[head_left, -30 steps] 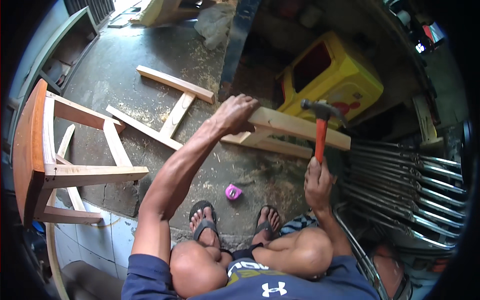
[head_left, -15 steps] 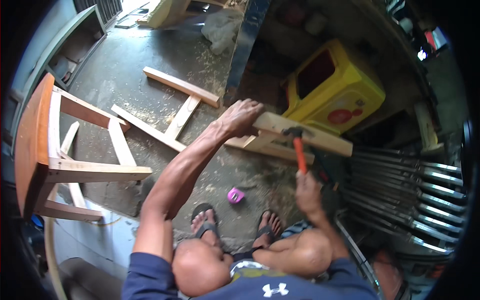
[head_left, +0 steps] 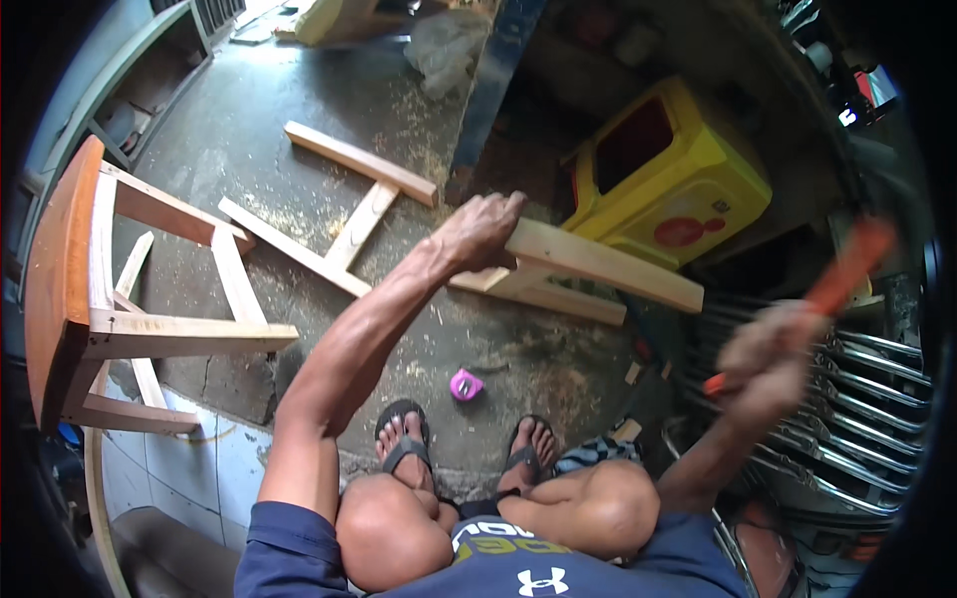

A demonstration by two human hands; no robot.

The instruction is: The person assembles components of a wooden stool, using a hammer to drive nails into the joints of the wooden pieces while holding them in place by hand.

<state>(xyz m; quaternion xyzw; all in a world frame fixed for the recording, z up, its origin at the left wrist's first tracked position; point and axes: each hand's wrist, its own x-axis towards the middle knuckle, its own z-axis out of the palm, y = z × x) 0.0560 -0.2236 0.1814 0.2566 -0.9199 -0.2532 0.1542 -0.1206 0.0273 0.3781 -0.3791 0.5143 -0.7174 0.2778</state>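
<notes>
My left hand (head_left: 485, 233) is closed around the left end of a pale wooden frame (head_left: 608, 261), whose upper bar slopes down to the right. A crosspiece joins that bar to a lower one, partly behind it. Over on the right, my right hand (head_left: 763, 359) grips a hammer (head_left: 847, 269) by its orange handle, raised away from the wood and blurred by motion; its head is too smeared to make out. A second wooden frame (head_left: 364, 227), shaped like an H, lies on the floor left of my left hand.
At the left is a wooden stool (head_left: 62, 289) on its side. A pink tape measure (head_left: 465, 385) rests on the floor ahead of my feet. A yellow plastic stool (head_left: 688, 179) lies beyond the frame. Stacked metal tubes (head_left: 857, 399) fill the right. Wood shavings dot the concrete floor (head_left: 249, 110).
My right hand has swung the hammer from the upper bar up and out to the right. My left hand and the frame it holds have stayed nearly in place.
</notes>
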